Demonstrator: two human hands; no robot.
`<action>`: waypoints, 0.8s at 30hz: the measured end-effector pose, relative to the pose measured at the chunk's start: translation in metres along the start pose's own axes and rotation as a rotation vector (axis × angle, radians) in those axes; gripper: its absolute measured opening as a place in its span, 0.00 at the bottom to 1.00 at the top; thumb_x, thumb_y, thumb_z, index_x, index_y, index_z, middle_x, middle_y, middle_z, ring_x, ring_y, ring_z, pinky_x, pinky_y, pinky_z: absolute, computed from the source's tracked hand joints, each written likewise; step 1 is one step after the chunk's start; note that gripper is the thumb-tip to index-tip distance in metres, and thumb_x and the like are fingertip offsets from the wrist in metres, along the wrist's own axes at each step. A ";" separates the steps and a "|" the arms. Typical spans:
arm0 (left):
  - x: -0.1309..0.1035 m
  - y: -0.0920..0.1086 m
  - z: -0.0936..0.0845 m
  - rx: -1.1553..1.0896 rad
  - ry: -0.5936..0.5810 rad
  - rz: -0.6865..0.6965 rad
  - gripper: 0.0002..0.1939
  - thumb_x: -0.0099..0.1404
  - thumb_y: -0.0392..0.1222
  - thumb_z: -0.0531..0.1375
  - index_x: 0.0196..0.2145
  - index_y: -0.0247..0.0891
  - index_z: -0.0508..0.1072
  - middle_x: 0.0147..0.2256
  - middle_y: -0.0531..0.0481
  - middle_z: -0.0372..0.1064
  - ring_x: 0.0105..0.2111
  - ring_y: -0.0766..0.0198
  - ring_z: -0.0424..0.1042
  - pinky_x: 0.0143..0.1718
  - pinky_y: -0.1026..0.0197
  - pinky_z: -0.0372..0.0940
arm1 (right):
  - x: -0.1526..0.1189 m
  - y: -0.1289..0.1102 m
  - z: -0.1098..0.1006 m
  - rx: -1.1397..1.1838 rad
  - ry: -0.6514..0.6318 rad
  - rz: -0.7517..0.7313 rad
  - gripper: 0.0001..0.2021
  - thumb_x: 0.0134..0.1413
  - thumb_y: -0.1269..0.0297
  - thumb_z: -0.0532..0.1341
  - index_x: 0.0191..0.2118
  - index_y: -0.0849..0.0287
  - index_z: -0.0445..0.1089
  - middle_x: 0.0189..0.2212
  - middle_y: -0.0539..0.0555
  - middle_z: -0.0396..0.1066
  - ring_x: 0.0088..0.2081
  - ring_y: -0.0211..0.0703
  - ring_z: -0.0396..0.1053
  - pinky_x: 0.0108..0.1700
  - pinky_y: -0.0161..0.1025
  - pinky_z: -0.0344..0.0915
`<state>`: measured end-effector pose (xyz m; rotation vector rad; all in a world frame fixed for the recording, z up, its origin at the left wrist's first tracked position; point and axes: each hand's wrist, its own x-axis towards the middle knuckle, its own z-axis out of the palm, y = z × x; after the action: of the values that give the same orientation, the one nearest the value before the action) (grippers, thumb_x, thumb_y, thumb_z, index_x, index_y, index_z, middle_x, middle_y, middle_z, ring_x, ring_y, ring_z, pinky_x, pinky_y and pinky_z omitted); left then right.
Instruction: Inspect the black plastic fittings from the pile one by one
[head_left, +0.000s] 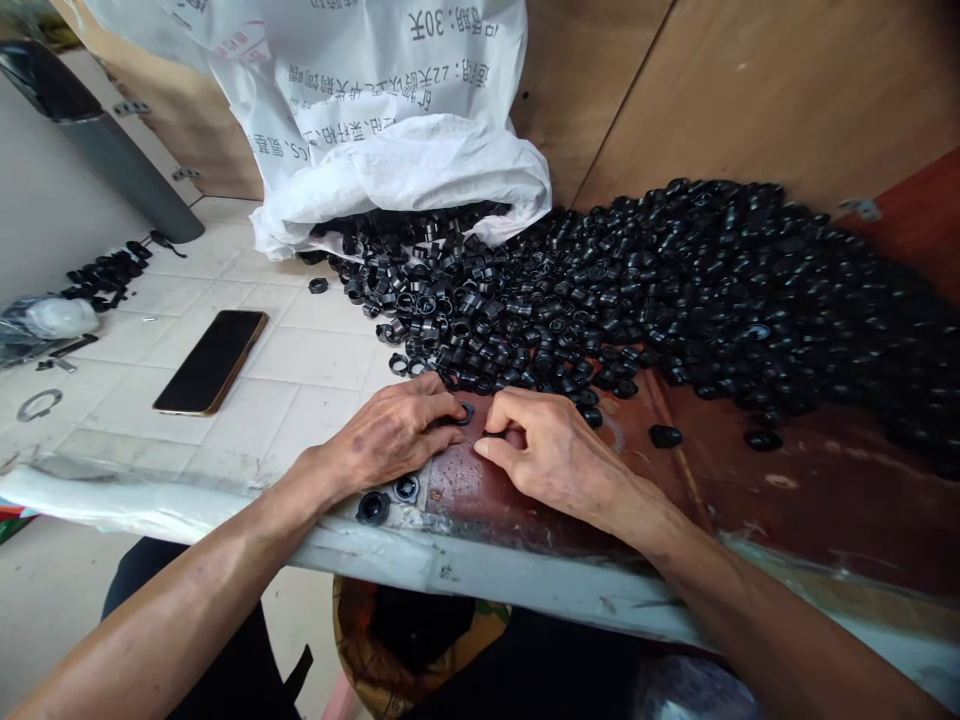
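Note:
Over the front part of the table, my left hand [397, 430] pinches a small black ring-like part [466, 414] between thumb and fingers. Just right of it, my right hand [551, 445] is closed in a pinch on a small dark piece [495, 434], mostly hidden by the fingers. The two hands are close but apart. Two round black parts lie below my left wrist, one [373, 508] beside the other [406, 488]. Behind both hands spreads a large heap of black plastic parts [637, 270].
A white woven sack [405, 170] lies open at the back, black rings at its mouth. On the left are a phone [211, 362], a grey cylinder [120, 150], a flat ring [40, 404] and a plastic bag [52, 318]. Under the table's front edge [525, 580] stands an open bag [360, 640].

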<state>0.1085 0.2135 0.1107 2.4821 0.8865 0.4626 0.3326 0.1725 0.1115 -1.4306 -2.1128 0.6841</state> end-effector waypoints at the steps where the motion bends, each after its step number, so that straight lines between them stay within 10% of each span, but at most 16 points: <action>1: 0.000 -0.001 0.001 0.006 0.013 -0.004 0.08 0.73 0.36 0.59 0.45 0.40 0.78 0.42 0.47 0.70 0.40 0.61 0.73 0.43 0.58 0.69 | 0.001 0.000 -0.001 0.034 0.015 0.012 0.09 0.54 0.74 0.66 0.26 0.58 0.68 0.26 0.48 0.70 0.28 0.38 0.66 0.33 0.37 0.60; 9: -0.003 0.001 0.008 -0.482 0.226 -0.213 0.05 0.64 0.35 0.64 0.31 0.37 0.72 0.39 0.48 0.74 0.38 0.63 0.75 0.40 0.60 0.71 | 0.003 0.000 0.003 0.445 0.113 0.145 0.04 0.54 0.67 0.67 0.37 0.57 0.74 0.32 0.51 0.79 0.32 0.42 0.76 0.34 0.37 0.71; 14: -0.002 0.007 0.005 -0.950 0.228 -0.343 0.13 0.63 0.39 0.69 0.42 0.38 0.71 0.31 0.51 0.74 0.30 0.65 0.77 0.32 0.63 0.70 | 0.004 -0.005 0.002 0.427 0.223 0.056 0.07 0.55 0.68 0.67 0.41 0.56 0.78 0.36 0.52 0.80 0.34 0.42 0.77 0.38 0.39 0.73; 24: -0.003 0.019 0.001 -0.833 0.223 -0.288 0.09 0.65 0.38 0.67 0.43 0.35 0.76 0.36 0.48 0.75 0.32 0.67 0.73 0.33 0.65 0.69 | 0.002 0.000 0.010 0.468 0.224 0.053 0.05 0.56 0.66 0.69 0.39 0.56 0.78 0.33 0.50 0.80 0.33 0.42 0.77 0.37 0.37 0.72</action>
<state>0.1160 0.1984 0.1195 1.5441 0.8780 0.8152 0.3253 0.1734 0.1037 -1.2372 -1.6139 0.9197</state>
